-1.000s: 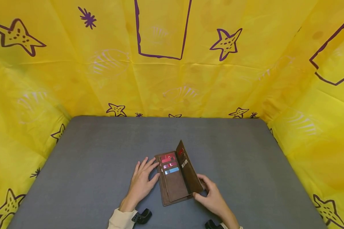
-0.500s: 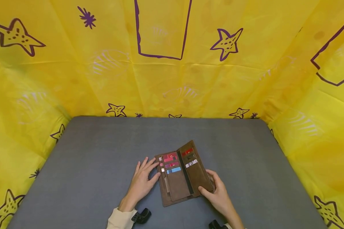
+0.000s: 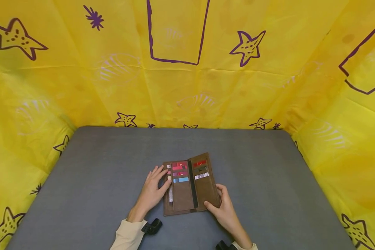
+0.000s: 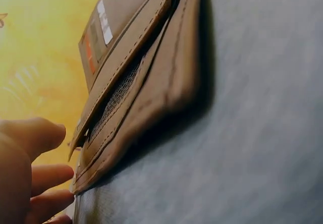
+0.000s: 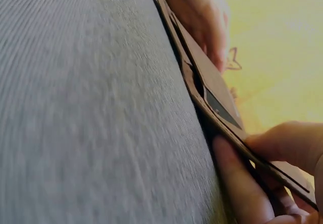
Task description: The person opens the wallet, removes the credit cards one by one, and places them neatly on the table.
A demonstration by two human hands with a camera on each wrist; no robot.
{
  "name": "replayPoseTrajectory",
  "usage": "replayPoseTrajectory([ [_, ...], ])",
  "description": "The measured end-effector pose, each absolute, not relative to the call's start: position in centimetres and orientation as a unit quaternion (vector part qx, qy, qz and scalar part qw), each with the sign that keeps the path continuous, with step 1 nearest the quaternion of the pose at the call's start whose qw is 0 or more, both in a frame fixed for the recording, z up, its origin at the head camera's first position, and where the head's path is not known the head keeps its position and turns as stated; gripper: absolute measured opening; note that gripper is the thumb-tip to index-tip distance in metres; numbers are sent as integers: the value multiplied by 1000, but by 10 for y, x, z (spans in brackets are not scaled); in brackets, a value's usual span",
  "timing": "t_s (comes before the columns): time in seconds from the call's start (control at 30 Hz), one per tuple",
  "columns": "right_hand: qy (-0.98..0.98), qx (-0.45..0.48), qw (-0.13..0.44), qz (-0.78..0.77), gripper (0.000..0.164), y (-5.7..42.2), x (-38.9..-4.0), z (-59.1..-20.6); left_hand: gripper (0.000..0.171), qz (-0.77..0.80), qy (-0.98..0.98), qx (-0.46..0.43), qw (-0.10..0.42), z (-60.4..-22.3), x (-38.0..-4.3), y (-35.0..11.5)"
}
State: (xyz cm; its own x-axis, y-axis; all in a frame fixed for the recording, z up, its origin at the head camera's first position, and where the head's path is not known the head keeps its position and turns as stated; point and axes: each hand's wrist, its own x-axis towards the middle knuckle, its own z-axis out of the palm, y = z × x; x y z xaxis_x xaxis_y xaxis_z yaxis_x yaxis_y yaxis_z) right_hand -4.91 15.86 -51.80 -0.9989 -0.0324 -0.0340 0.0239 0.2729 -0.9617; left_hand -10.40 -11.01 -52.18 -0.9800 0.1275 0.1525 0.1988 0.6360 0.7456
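A brown leather wallet lies spread on the table, with several cards in its slots: red and pink ones, a blue card and a white one on the right flap. My right hand pinches the lower right corner of that flap, thumb on the inner face and fingers beneath, as the right wrist view shows. My left hand rests at the wallet's left edge, fingers extended over the border near the card slots. In the left wrist view a mesh pocket shows along the wallet's side.
The grey table reaches back to a yellow cloth backdrop with starfish drawings, which also hangs at both sides. Each wrist wears a black camera strap, such as the left wrist device.
My right hand has swung the right flap from nearly upright outward to the right, showing its cards. The wallet has then turned straighter and shifted slightly left, both hands moving with it.
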Motion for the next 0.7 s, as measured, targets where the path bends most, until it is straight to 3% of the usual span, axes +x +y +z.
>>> replayPoseTrajectory([
  [0.33,808,-5,13,-589,61,133,-58,-520,56,-452,-888,-89,16,-520,-114,-125],
  [0.7,840,0,-4,-542,64,134,-65,-515,76,-406,-906,-113,-39,-517,-115,-124],
])
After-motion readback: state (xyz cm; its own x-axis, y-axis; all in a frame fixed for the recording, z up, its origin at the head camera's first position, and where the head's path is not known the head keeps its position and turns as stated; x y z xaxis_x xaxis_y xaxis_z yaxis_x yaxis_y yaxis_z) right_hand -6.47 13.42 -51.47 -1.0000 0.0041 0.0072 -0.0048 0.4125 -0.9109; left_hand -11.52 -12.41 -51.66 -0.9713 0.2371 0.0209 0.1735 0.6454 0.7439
